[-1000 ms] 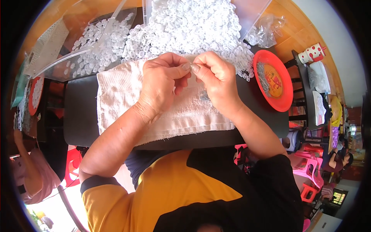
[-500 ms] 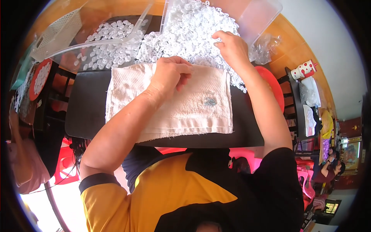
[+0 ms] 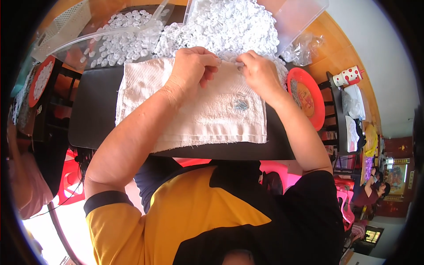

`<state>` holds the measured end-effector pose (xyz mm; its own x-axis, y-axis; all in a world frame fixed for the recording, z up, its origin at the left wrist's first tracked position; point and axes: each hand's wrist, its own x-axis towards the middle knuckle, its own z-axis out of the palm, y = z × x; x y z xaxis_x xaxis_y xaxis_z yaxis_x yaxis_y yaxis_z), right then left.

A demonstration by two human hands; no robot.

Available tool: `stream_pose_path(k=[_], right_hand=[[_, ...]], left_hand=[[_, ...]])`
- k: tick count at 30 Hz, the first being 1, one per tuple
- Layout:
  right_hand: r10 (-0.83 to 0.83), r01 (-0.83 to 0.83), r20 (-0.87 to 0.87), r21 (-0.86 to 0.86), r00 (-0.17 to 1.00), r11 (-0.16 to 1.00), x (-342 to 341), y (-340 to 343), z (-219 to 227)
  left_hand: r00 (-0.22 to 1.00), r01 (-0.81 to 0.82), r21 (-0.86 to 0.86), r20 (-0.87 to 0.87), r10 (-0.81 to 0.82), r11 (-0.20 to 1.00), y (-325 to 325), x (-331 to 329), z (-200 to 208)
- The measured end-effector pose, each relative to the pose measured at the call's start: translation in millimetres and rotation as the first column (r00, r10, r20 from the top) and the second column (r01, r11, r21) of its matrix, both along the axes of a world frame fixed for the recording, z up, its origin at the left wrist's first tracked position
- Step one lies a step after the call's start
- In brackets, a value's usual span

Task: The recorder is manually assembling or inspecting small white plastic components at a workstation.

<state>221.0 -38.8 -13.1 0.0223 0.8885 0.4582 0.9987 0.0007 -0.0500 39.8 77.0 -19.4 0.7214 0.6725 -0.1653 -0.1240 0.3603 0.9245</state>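
A folded white towel (image 3: 198, 119) lies on the dark table in front of me. Over its far edge, my left hand (image 3: 193, 68) is closed, thumb against fingers; whatever is in its pinch is too small or hidden to name. My right hand (image 3: 261, 76) is just to the right, its fingertips pinched around a small white plastic piece (image 3: 240, 63). A gap separates the two sets of fingertips. Beyond both hands rises a big heap of small white ring-like plastic pieces (image 3: 229, 26), spilling from a clear plastic bin (image 3: 300, 20).
More white pieces (image 3: 119, 46) lie at the far left by a clear container edge. A red tray (image 3: 316, 108) is beside my right forearm, near a crumpled clear bag (image 3: 304, 47). A dotted cup (image 3: 348, 77) stands farther right. Another person's arm shows at left.
My right hand has come back from the heap toward my left hand, and its fingers have closed into a pinch. The left hand keeps nearly the same pose.
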Motion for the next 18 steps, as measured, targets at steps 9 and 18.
stream_pose_path(k=[9,18], right_hand=[[-0.061,0.07,-0.253,0.026,0.966,0.997,-9,-30,19],[-0.054,0.044,-0.269,-0.044,0.962,0.998,-31,-32,15]], left_hand=[[1.0,0.01,0.05,-0.003,-0.009,0.999,0,1,-1],[1.0,0.014,0.051,-0.014,-0.013,0.999,-2,-1,1]])
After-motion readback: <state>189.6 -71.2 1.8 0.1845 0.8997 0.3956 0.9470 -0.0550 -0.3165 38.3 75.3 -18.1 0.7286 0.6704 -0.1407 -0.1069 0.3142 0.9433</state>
